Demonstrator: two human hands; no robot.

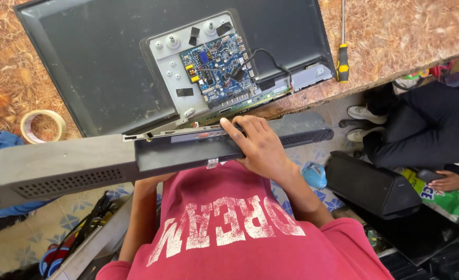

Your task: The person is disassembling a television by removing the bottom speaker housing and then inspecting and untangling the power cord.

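- Right hand laid palm-down over the top edge of the long grey back cover, fingers spread and curled across it, index fingertip stretched toward the television; wrist bent, forearm running back to the red shirt.
- Left hand hidden under the back cover; only the forearm seen, rising from the shirt to the cover's underside, so its grip cannot be judged.
- Back cover held level across the chest, just off the near edge of the television, vented end reaching far leftward past it.
- Television lying face-down on the brown patterned worktop, back opened, blue circuit board on a grey metal plate near its middle, black cable looping off the board.
- Yellow-and-black screwdriver on the worktop just right of the television.
- Roll of tape left of the television's near corner.
- Another person's dark trousers and pale shoes on the floor, right of the television.
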